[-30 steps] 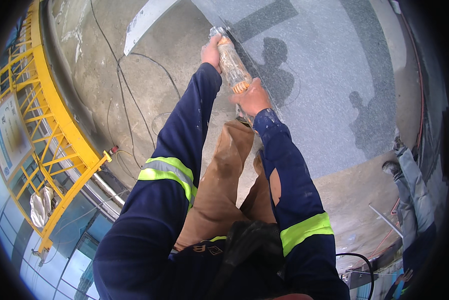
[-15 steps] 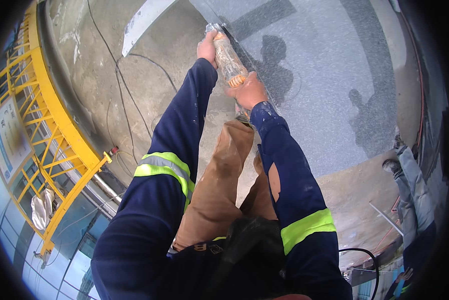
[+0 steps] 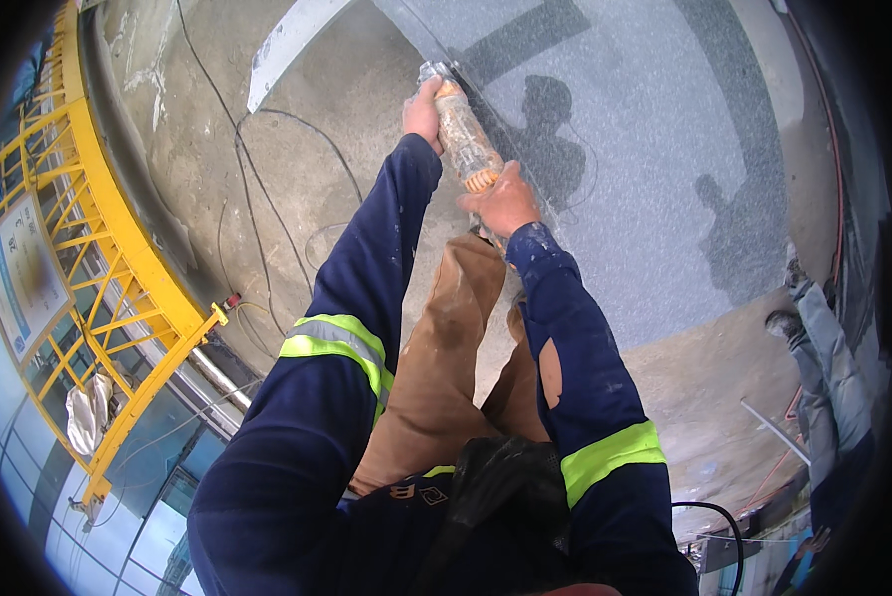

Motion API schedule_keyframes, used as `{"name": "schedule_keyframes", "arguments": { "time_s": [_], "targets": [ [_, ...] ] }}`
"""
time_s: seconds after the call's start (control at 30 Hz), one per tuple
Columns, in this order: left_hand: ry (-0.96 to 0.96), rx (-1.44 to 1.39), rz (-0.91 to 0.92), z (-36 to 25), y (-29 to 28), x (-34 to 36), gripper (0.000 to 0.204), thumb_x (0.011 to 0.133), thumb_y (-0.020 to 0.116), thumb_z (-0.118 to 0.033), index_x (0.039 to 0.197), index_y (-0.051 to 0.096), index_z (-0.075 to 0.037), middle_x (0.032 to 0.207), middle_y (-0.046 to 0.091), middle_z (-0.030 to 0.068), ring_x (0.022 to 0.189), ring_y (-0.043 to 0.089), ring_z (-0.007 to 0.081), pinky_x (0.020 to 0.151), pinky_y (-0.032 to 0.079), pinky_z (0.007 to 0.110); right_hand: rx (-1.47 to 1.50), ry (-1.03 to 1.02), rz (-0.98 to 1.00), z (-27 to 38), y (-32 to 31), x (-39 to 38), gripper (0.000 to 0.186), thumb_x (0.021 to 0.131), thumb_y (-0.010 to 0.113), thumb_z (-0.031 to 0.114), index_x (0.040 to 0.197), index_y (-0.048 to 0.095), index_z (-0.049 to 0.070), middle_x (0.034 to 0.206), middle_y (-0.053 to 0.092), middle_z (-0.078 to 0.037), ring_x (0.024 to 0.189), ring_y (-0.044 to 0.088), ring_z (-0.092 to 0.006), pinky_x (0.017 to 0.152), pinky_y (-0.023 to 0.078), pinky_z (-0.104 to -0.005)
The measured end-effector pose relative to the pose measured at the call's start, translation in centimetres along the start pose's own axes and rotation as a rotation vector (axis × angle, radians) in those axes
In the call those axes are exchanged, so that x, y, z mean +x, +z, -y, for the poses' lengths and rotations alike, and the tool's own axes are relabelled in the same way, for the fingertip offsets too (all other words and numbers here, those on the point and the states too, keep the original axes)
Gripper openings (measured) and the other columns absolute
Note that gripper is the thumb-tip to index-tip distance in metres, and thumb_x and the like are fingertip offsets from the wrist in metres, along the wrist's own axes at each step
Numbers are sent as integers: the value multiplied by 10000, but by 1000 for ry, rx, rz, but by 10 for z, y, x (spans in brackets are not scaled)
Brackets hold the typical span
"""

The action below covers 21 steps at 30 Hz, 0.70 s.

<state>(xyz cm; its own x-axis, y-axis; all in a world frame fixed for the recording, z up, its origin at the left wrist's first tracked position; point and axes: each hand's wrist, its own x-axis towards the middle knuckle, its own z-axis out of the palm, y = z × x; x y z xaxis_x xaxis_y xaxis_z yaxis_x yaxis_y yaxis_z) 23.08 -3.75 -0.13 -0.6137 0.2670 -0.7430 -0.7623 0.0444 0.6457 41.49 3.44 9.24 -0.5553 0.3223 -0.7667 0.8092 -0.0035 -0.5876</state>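
Both my hands are closed around a dusty angle grinder (image 3: 469,139), a long tool with orange parts that looks wrapped in clear film. My left hand (image 3: 423,115) grips it near its far, metal head. Closer to me, my right hand (image 3: 506,204) wraps round its rear end, behind the orange vents. The grinder lies along the left edge of a large speckled grey stone slab (image 3: 645,159). Its disc, if it has one, cannot be made out. Below my right hand, my brown-trousered leg (image 3: 461,298) stands beside that edge.
Black cables (image 3: 252,179) trail over the concrete floor (image 3: 317,169) at left, near a pale strip (image 3: 285,50). A yellow metal frame (image 3: 118,209) with a sign board stands far left. Another person's legs (image 3: 823,358) are at the right, near a thin white rod (image 3: 774,430).
My hands and the grinder have come slightly nearer to me and to the right along the slab's edge. Both grips stay the same.
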Motion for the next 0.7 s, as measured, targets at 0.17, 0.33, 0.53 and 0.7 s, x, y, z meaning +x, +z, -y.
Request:
{"name": "schedule_keyframes", "arguments": {
  "time_s": [0.17,0.33,0.53,0.7],
  "targets": [
    [17,-56,4,6,0,-4,393,965,655,-331,1058,640,50,882,702,162,728,720,287,671,602,453,31,23,22,-6,1,-2,754,729,896,291,1197,456,-103,1036,708,-313,845,765,-363,679,635,-417],
    [28,-74,-77,14,0,-4,417,937,694,-321,1027,638,82,853,696,184,699,724,302,643,608,467,15,23,13,-10,1,-7,723,734,891,282,1176,468,-103,1021,711,-303,817,766,-342,629,632,-409],
    [8,-28,-34,7,-1,0,415,962,648,-354,1055,638,51,881,700,175,730,720,296,688,603,463,0,-12,9,-8,0,-3,746,728,883,286,1197,471,-122,1008,711,-309,829,760,-364,706,621,-425],
    [-14,2,-15,-8,1,5,410,999,589,-383,1126,631,5,937,705,149,792,715,285,751,596,460,28,-2,26,5,0,6,804,717,880,303,1242,459,-137,1025,710,-315,951,750,-397,837,597,-438]
  ]
}}
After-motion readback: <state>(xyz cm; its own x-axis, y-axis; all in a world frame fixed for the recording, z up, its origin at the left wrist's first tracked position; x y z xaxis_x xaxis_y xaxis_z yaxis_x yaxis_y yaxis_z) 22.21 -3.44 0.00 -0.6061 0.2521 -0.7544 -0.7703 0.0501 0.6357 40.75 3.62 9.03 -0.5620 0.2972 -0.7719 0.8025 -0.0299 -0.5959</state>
